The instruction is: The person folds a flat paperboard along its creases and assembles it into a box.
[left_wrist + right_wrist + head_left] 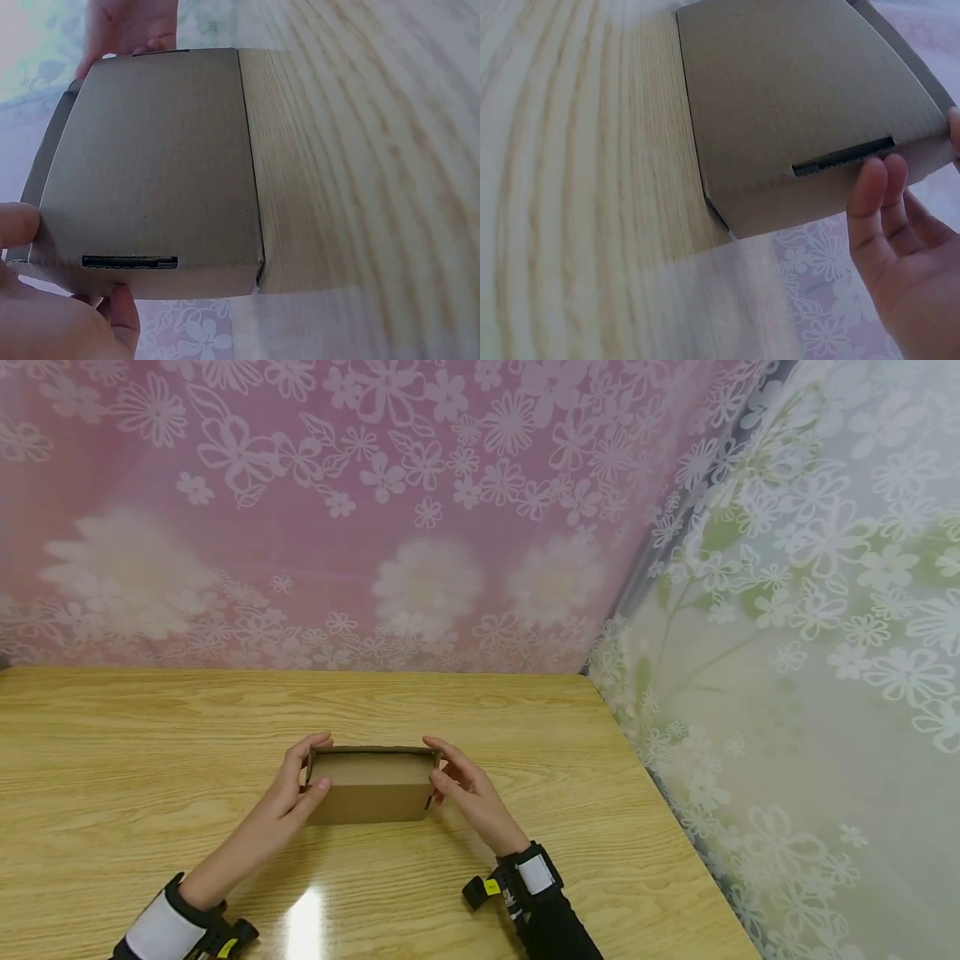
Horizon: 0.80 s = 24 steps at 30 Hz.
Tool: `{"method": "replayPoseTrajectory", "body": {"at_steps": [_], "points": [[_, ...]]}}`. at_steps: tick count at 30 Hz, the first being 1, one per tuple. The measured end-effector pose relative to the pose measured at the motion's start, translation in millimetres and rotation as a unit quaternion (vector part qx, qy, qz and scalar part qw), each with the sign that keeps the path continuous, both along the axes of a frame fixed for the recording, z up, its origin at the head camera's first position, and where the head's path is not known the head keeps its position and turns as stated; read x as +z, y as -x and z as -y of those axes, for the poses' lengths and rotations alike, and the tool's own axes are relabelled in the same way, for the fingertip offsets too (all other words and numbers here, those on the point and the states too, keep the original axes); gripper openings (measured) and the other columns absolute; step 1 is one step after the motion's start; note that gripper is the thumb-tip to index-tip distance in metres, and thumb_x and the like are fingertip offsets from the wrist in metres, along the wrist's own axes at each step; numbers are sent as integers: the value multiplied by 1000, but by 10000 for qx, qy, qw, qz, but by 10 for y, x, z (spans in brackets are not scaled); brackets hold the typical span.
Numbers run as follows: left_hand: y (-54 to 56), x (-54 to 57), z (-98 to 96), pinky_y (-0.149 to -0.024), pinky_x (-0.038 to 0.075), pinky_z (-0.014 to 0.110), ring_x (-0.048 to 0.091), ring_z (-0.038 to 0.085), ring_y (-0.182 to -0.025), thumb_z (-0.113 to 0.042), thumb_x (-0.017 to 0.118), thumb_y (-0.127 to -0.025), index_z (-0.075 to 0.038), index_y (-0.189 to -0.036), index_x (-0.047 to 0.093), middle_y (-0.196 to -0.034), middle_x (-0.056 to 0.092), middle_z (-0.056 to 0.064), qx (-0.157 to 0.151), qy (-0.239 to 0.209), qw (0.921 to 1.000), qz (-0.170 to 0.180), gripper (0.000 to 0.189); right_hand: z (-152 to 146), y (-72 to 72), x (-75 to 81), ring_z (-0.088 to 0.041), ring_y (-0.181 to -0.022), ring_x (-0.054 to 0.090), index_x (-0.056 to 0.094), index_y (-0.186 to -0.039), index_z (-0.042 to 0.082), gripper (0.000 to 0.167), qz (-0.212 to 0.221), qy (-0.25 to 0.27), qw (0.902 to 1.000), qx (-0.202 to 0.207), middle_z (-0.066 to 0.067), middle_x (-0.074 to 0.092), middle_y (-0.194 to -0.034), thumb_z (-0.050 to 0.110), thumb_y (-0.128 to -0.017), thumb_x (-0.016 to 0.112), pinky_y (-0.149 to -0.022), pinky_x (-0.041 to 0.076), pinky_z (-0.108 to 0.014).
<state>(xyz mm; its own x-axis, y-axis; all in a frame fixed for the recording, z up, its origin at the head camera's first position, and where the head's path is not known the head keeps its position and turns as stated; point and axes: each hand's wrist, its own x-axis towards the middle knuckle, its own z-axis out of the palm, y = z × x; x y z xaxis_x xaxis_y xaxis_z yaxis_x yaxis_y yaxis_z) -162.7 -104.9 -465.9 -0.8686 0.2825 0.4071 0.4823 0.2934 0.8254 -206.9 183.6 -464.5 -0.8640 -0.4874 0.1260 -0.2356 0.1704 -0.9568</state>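
Observation:
A small brown cardboard box (367,804) sits on the wooden table between both hands. My left hand (288,795) holds its left end, thumb at the front upper edge and a finger reaching to the back corner. At the opposite end my right hand (474,793) holds the box, its index finger along the back corner and thumb near the front. In the left wrist view a narrow slot (130,262) is cut in the box near the left hand. The right wrist view has a matching slot (844,156), with fingertips right beside it. The box's inside is hidden.
The light wood-grain table (187,718) runs back to a pink flowered curtain (337,568). A pale flowered curtain (810,693) borders its right edge. Each wrist wears a strapped camera, the left one (238,935) low at the front and the right one (480,891) above the table.

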Motion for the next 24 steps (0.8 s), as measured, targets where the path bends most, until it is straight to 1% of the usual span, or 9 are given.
{"method": "replayPoseTrajectory", "body": {"at_steps": [3,6,9,14,16,18,20,22,24], "points": [[-3,-21,0,-87,41,24,36,42,-130,0,47,-104,-3,-147,28,-147,34,23,41,73,9996,-288,47,-24,-6,-3,-19,-86,57,46,-149,21,44,38,134,9998,134,-14,53,-102,21,-106,51,-84,50,-53],[-6,-31,0,-85,41,26,39,43,-129,1,47,-103,-1,-141,33,-146,37,24,128,183,9989,-405,40,-43,-4,-8,-19,-87,57,48,-147,15,41,-5,234,9993,301,-20,51,-106,21,-106,50,-85,49,-57],[-8,-46,-2,-83,43,30,43,37,-126,0,48,-104,-3,-136,38,-145,40,24,264,308,9981,-453,34,-56,6,-18,-19,-87,57,49,-145,12,39,-71,267,9988,404,-23,50,-107,21,-107,48,-85,48,-60],[-7,-87,-16,-78,45,30,43,4,-122,2,51,-101,-4,-131,44,-141,47,20,514,381,9954,-719,31,-58,25,-47,-30,-85,57,50,-144,8,38,-206,369,9982,421,-13,54,-105,21,-108,46,-83,49,-58],[-2,-102,-23,-76,45,28,39,-7,-119,5,54,-99,-4,-129,46,-138,49,20,561,308,9942,-864,31,-53,30,-63,-37,-86,55,51,-143,8,38,-217,437,9981,368,-7,57,-112,23,-108,45,-82,50,-57],[2,-108,-28,-73,45,28,39,-10,-117,7,56,-97,-3,-127,48,-135,51,20,572,216,9936,-947,32,-47,30,-75,-40,-87,54,52,-142,7,38,-268,463,9981,289,-3,57,-123,22,-109,42,-82,49,-58],[0,-102,-26,-73,49,30,42,-4,-117,7,59,-96,-3,-127,48,-135,51,20,511,123,9951,-835,34,-33,22,-75,-38,-88,54,53,-141,8,38,-270,388,9988,135,-3,55,-132,23,-110,39,-83,49,-59],[-9,-83,-19,-82,52,43,44,12,-126,2,60,-97,-3,-129,45,-140,47,20,383,9,9981,-492,36,-16,12,-59,-34,-96,54,52,-143,9,39,-241,234,9994,-52,-8,52,-138,24,-110,37,-85,49,-57],[-22,-51,-10,-92,44,59,36,31,-136,-5,56,-102,-2,-137,38,-147,38,22,234,-192,9995,48,40,5,14,-50,-31,-107,50,49,-146,11,43,-100,117,9995,-264,-12,49,-141,30,-111,34,-85,50,-54]]}}
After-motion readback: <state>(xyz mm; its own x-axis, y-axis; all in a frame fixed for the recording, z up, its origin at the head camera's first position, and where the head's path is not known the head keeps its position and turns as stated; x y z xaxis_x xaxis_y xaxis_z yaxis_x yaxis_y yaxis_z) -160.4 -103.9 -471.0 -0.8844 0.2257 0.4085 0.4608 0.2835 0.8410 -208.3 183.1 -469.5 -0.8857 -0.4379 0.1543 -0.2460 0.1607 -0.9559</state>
